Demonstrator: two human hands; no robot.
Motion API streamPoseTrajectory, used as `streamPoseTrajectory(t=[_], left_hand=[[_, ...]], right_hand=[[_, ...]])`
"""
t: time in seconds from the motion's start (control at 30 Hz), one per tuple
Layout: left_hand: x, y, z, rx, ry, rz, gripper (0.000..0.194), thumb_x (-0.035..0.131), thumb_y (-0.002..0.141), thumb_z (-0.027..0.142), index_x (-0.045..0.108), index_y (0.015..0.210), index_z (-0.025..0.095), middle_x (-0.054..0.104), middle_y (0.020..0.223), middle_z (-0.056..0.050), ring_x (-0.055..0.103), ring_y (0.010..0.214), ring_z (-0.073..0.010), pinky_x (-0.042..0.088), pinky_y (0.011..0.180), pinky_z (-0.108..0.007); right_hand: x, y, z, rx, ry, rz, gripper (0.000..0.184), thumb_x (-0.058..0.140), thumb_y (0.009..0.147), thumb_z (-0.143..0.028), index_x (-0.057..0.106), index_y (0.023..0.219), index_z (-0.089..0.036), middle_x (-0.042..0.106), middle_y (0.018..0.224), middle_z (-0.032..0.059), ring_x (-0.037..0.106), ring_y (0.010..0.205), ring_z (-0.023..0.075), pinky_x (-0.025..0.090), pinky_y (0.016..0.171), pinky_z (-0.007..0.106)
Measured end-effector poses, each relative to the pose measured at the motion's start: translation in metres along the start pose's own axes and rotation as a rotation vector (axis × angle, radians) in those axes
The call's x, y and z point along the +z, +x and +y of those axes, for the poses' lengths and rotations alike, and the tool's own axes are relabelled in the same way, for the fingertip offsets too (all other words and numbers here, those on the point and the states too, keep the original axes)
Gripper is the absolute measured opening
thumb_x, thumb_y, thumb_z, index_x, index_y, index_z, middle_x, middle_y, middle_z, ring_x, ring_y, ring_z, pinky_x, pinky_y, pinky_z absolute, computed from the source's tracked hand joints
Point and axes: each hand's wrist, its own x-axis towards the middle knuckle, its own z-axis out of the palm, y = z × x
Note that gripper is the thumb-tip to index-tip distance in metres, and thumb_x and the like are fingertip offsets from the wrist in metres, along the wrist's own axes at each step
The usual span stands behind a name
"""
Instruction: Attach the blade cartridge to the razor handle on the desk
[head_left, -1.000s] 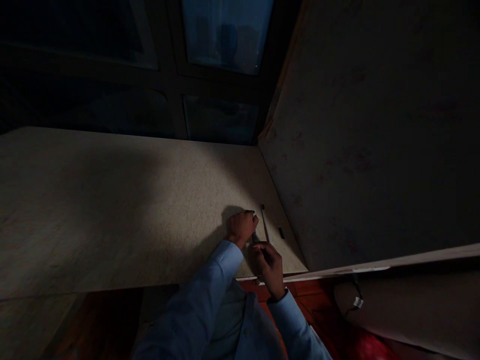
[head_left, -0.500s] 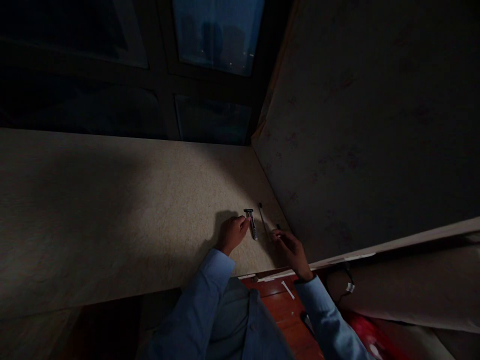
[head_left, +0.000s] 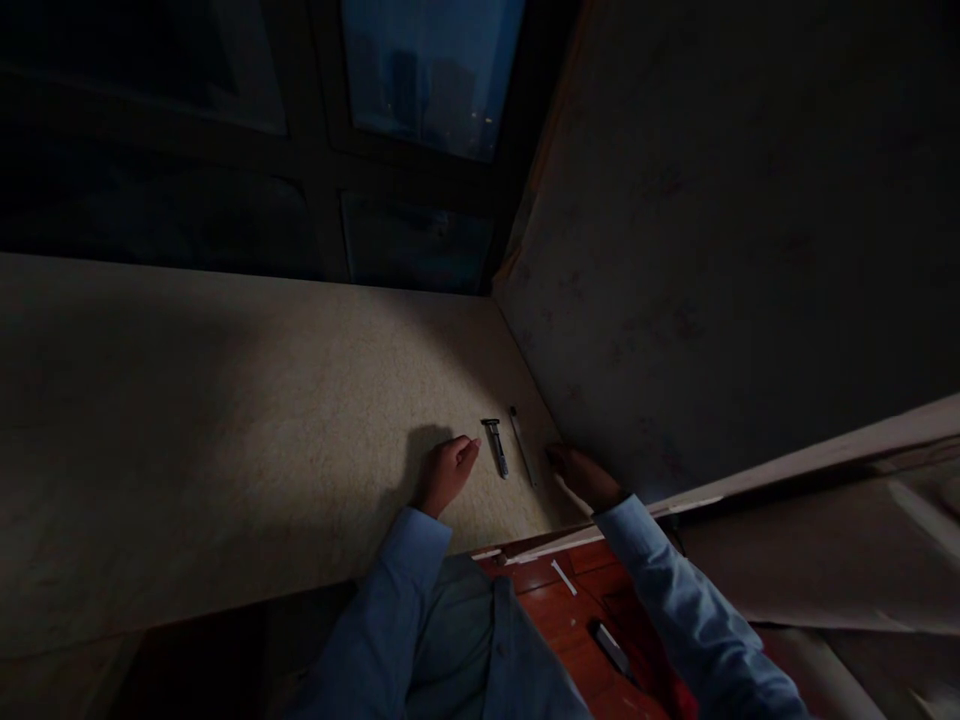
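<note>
A razor point(head_left: 497, 450) with a dark head and a grey handle lies on the pale stone-patterned ledge point(head_left: 322, 400). Just left of it is my left hand point(head_left: 448, 472), its fingers curled closed, apart from the razor and with nothing visible in them. To the razor's right lies a slim, dark-tipped stick point(head_left: 523, 447) that looks like a toothbrush. My right hand point(head_left: 585, 478) is close to the wall, right of the stick, with fingers bent together in shadow. Whatever those fingers hold, if anything, is hidden.
A patterned wall point(head_left: 675, 300) bounds the ledge on the right, and a dark window point(head_left: 427, 90) stands behind it. Below the front edge, a white strip point(head_left: 564, 577) and a dark-and-white object point(head_left: 613, 648) lie on the reddish wooden floor point(head_left: 547, 600).
My left hand has drawn slightly left, away from the razor. My right hand has moved off the stick toward the wall, uncovering the stick's lower end. The view has shifted a little.
</note>
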Motion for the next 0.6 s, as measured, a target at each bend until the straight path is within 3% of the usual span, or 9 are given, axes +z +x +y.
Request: streamPoseTrajectory(t=[0.13,0.37,0.6], left_hand=[[0.001,0.001,-0.003,-0.01,-0.012,-0.003,0.044,0.043,0.092,0.051,0.058,0.067,0.018,0.054,0.058,0.001,0.046,0.055,-0.0106,0.031,0.054,-0.023],[0.001,0.001,-0.002,-0.02,-0.01,0.011,0.044,0.043,0.092,0.051,0.057,0.067,0.018,0.057,0.059,0.0,0.048,0.056,-0.0107,0.033,0.055,-0.022],[0.001,0.002,-0.002,-0.013,-0.019,0.019,0.045,0.043,0.092,0.052,0.058,0.066,0.018,0.056,0.058,0.0,0.049,0.055,-0.0109,0.034,0.055,-0.022]], right_hand=[[-0.007,0.002,-0.002,0.009,-0.014,-0.03,0.03,0.052,0.079,-0.002,0.069,0.101,-0.014,0.073,0.098,0.0112,0.067,0.088,0.0206,0.049,0.08,0.027],[-0.012,0.004,-0.005,0.031,0.019,-0.024,0.039,0.053,0.079,-0.004,0.066,0.113,-0.014,0.071,0.11,0.0129,0.065,0.1,0.0221,0.047,0.088,0.029],[-0.015,0.004,-0.008,0.04,0.106,-0.041,0.022,0.056,0.076,-0.009,0.071,0.091,-0.013,0.074,0.092,0.0116,0.067,0.084,0.0216,0.049,0.073,0.028]])
